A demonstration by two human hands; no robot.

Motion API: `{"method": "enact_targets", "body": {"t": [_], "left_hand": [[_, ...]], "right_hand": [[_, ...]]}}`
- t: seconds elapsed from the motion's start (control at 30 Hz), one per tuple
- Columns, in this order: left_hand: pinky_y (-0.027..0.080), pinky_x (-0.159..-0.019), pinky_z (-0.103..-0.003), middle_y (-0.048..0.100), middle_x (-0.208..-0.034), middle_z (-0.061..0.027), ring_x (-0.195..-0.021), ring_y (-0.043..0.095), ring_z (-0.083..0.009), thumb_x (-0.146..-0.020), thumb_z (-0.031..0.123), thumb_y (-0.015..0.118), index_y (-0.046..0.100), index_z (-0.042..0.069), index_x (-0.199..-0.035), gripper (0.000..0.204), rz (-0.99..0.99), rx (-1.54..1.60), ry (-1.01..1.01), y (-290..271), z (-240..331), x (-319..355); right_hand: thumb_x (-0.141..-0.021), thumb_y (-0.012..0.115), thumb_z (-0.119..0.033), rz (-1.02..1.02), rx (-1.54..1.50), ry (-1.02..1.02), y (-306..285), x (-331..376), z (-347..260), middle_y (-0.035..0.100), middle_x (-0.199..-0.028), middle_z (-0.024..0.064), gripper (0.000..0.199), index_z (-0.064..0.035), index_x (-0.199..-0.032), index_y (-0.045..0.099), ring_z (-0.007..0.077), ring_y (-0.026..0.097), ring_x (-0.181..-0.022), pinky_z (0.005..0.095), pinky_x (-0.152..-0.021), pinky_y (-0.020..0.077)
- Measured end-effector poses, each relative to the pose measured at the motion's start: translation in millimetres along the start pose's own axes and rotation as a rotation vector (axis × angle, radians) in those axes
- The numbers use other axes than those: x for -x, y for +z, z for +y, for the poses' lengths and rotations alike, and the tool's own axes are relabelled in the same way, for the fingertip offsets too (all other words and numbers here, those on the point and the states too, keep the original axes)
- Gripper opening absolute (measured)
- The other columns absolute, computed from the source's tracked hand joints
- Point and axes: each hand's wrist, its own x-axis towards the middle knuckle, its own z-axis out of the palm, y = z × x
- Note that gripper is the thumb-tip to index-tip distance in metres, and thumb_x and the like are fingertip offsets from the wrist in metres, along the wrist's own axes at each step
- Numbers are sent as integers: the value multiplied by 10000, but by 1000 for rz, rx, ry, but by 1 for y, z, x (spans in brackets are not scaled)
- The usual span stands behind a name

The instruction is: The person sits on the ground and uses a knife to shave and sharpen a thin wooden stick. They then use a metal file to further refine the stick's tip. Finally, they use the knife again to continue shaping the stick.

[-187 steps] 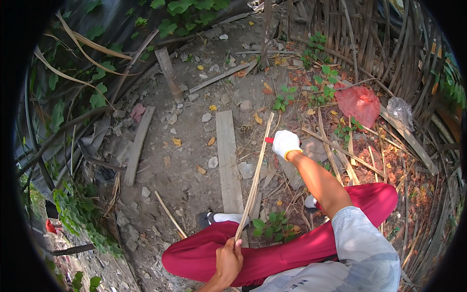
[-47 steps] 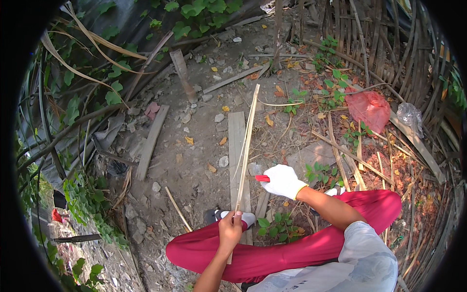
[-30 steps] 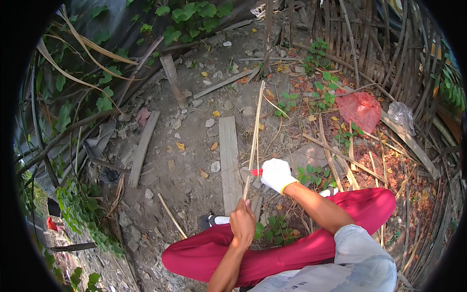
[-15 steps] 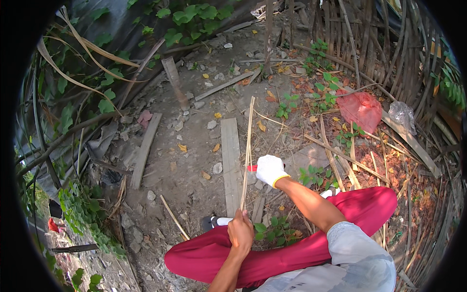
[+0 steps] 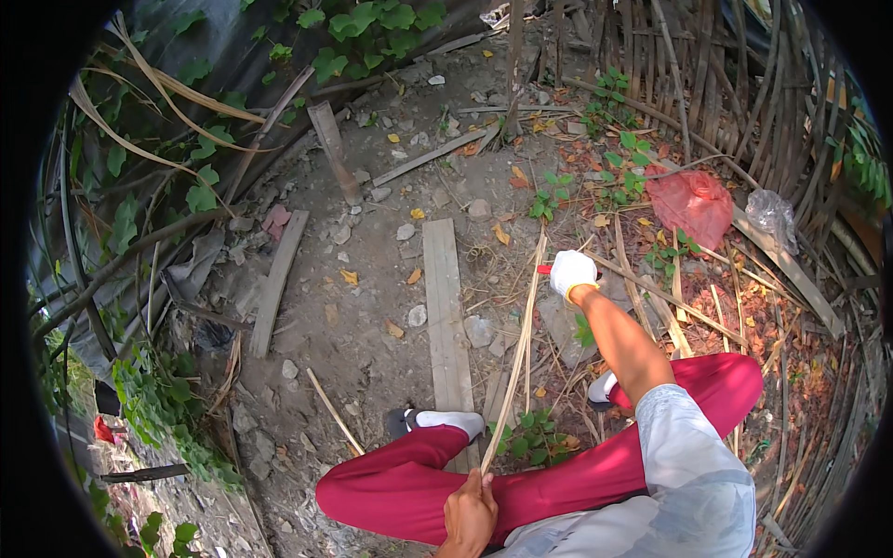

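Observation:
My bare left hand (image 5: 471, 513) is closed around the near end of a long, thin pale bamboo strip (image 5: 513, 377), close to my lap. The strip slants up and away to the right, with a second, thinner length (image 5: 528, 358) parting from it. My right hand (image 5: 572, 272), in a white glove with a yellow cuff, is closed on a small red-handled tool (image 5: 544, 270) beside the strip's far end. The glove hides most of the tool, and I cannot make out its blade.
A grey wooden plank (image 5: 442, 298) lies ahead on stony soil, with another board (image 5: 282, 279) to the left. A red plastic bag (image 5: 690, 206) and loose bamboo strips lie to the right. A stick fence (image 5: 642, 84) stands behind. My crossed legs in maroon trousers (image 5: 577, 474) are below.
My right hand has moved away and to the right with the red-handled tool. My left hand has drawn back toward my lap, and the strip now leans more to the right.

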Motion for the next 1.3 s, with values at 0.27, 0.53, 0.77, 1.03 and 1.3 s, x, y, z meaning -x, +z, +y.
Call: {"method": "enact_targets", "body": {"t": [0.27, 0.53, 0.77, 1.03, 1.3], "left_hand": [[382, -463, -332, 574, -634, -50, -528, 515, -194, -1026, 291, 620, 700, 46, -1068, 261, 21, -192, -15, -1, -37, 24], [498, -586, -524, 645, -674, -231, -656, 664, -457, -984, 239, 663, 712, 40, -1057, 218, 6, -196, -66, -83, -38, -9], [506, -578, -492, 689, -712, -180, -642, 678, -408, -944, 239, 705, 734, 83, -1080, 209, 99, -456, 58, -141, -36, -28], [510, -601, -450, 680, -705, -199, -655, 688, -379, -919, 237, 731, 770, 78, -1048, 209, 92, -566, 64, -188, -19, -43], [412, -515, -352, 543, -593, -100, -506, 515, -174, -1012, 229, 650, 753, 2, -1021, 249, -119, 143, -197, -160, -47, -55]], "right_hand": [[-863, 664, -244, -156, -84, 28, 8, -4, 5, 760, -1040, 208, 282, -52, -1026, 791, 372, 745, -995, 456, -831, 597], [-731, 695, -289, -541, -210, -178, 7, -18, -1, 721, -1066, 247, 427, -9, -1048, 756, 392, 712, -969, 458, -816, 557], [-776, 764, -345, -739, -618, -289, -16, 7, -2, 693, -776, 101, 358, -33, -951, 777, 261, 606, -649, 408, -614, 498], [-823, 776, -326, -1154, -1053, 11, -13, 12, 13, 544, -579, -37, 261, -115, -698, 688, 118, 456, -465, 326, -435, 339], [-814, 668, -468, -304, -534, -250, -53, 68, -38, 725, -885, 226, 445, -40, -898, 755, 419, 702, -881, 480, -824, 551]]}}
